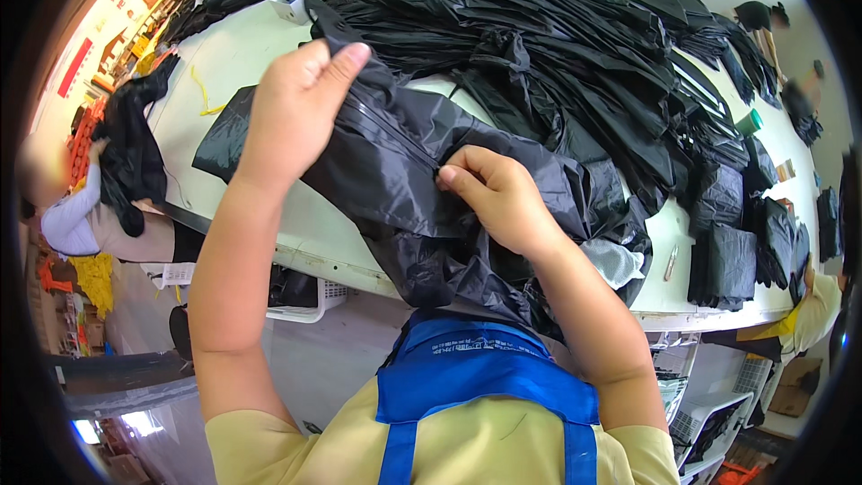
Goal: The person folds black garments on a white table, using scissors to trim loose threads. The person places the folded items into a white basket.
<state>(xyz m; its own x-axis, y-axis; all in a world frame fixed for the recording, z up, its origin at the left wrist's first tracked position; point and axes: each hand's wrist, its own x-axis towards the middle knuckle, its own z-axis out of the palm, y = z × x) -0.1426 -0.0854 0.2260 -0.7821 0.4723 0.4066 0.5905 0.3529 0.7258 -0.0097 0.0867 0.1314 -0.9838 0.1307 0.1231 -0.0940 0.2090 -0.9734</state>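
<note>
A shiny black jacket (386,162) with a zipper (395,133) is stretched between my hands, and its lower part drapes over the table edge against my blue apron. My left hand (301,103) is closed on the jacket at the upper end of the zipper, thumb on top. Lower down the zipper line, my right hand (494,193) pinches with thumb and forefinger at what looks like the zipper pull, mostly hidden by the fingers. A grey-white cloth (613,262) lies by my right forearm.
A large heap of black garments (539,36) covers the far side of the white table (332,238). Folded black bundles (723,260) stand at the right. A white basket (310,298) sits below the table. People work at the far left and right.
</note>
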